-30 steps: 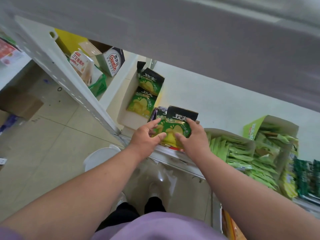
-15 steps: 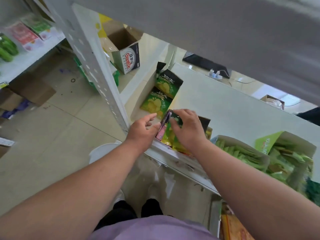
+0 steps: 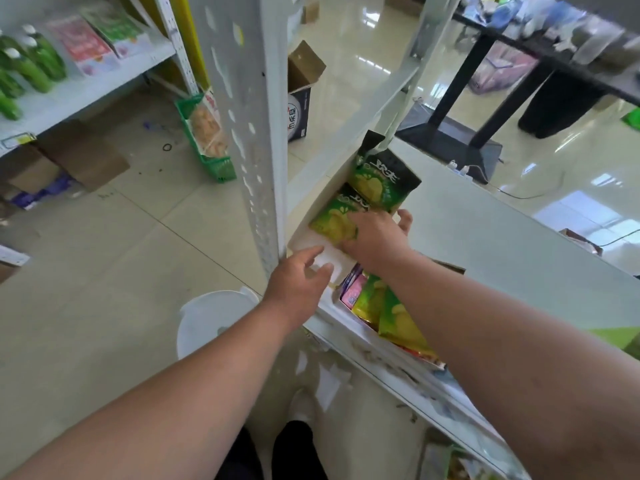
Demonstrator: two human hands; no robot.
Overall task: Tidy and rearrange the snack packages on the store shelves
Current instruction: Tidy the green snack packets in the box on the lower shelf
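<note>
A person leans over a white metal store shelf (image 3: 485, 244), seen from a head camera looking down. The right hand (image 3: 375, 239) reaches to the shelf's far left end and lies on a glossy green snack bag printed with yellow chips (image 3: 334, 220), which rests flat beside a second, matching green and black bag (image 3: 384, 180) propped against the shelf's side wall. Its fingers are hidden under the hand, so whether they pinch the bag or only press on it cannot be told. The left hand (image 3: 299, 280) hovers at the shelf's front lip (image 3: 363, 336) with fingers apart and loosely curled, holding nothing. Nearer the person, a leaning row of green, yellow and pink foil packets (image 3: 381, 306) stands just inside the lip. The likely risks: the slick bag could slip from a shallow hold, the propped bag could topple when its neighbour moves, and the right forearm, crossing directly above the leaning row, could knock those packets over the edge to the floor.
</note>
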